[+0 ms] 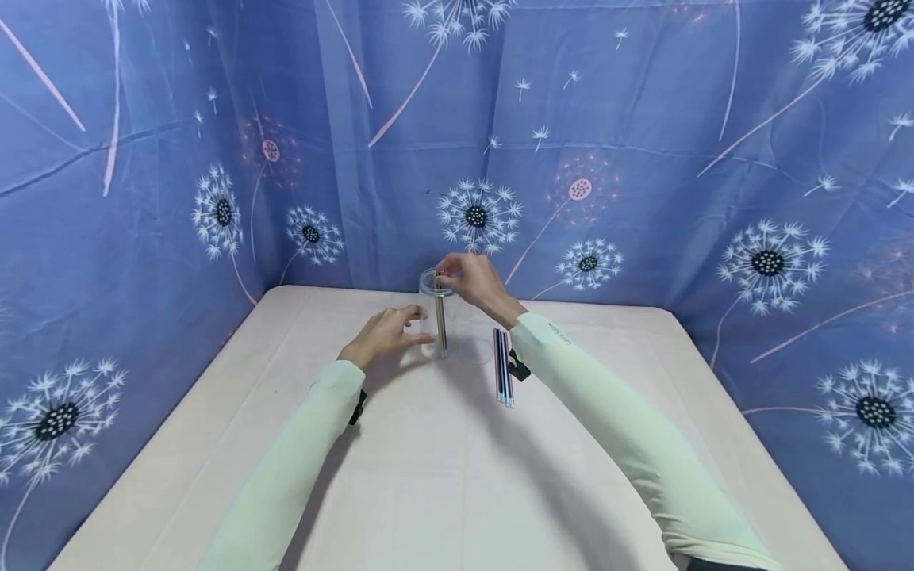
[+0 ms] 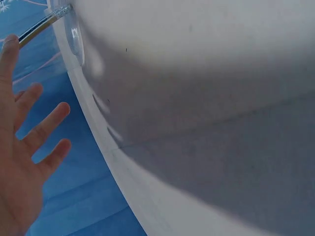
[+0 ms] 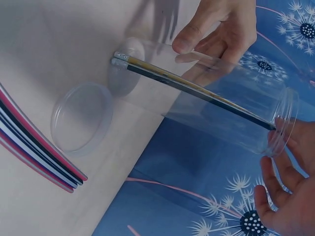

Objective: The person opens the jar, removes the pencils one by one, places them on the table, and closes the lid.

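A clear jar (image 1: 428, 325) stands upright at the table's far side, holding two pencils (image 3: 197, 96), one gold-toned and one dark, with their silver-ended tips at the jar's bottom. My left hand (image 1: 385, 335) is at the jar's left side, thumb on the near side and fingers behind it, loosely round the wall; the left wrist view shows the other fingers spread. Over the open mouth, my right hand (image 1: 474, 279) pinches the pencils' upper ends, its other fingers (image 3: 283, 172) by the rim.
Right of the jar, a clear round lid (image 3: 81, 118) lies on the table. Beside it is a row of several striped pencils (image 1: 504, 369), close to the right forearm. A blue dandelion-print curtain (image 1: 400, 182) borders the back and sides of the pale table (image 1: 421, 484).
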`<state>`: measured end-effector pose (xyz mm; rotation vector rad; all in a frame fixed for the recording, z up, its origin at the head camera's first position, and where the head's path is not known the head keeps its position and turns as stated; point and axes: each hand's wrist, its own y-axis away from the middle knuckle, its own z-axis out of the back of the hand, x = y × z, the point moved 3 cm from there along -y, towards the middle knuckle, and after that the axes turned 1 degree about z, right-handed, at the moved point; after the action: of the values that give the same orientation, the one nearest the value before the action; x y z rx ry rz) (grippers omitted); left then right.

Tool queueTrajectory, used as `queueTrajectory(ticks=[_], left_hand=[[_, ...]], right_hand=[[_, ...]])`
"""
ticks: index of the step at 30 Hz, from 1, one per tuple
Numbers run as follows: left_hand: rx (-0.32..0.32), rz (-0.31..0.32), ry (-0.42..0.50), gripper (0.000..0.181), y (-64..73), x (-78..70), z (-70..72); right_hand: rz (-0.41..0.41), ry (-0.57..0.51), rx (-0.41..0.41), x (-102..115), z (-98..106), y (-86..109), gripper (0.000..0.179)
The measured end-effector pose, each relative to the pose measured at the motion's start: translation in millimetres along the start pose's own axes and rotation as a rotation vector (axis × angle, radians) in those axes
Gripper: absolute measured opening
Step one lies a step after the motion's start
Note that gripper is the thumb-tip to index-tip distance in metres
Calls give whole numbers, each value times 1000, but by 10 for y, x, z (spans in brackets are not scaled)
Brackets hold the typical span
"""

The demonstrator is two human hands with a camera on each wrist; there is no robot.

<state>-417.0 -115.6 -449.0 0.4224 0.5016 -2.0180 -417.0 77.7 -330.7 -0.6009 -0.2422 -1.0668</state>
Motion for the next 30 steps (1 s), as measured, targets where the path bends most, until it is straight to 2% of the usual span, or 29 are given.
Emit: queueTrajectory(ticks=[9, 20, 30], left_hand=[[-15, -3, -7, 62, -13, 3, -18], [-3, 7, -37, 66, -29, 17, -10], [17, -1, -28, 68, -28, 2, 5]], right_hand=[[19, 13, -37, -19, -10, 27, 12], [26, 22, -59, -14, -3, 47, 16], [56, 52, -112, 13, 137, 0, 15]])
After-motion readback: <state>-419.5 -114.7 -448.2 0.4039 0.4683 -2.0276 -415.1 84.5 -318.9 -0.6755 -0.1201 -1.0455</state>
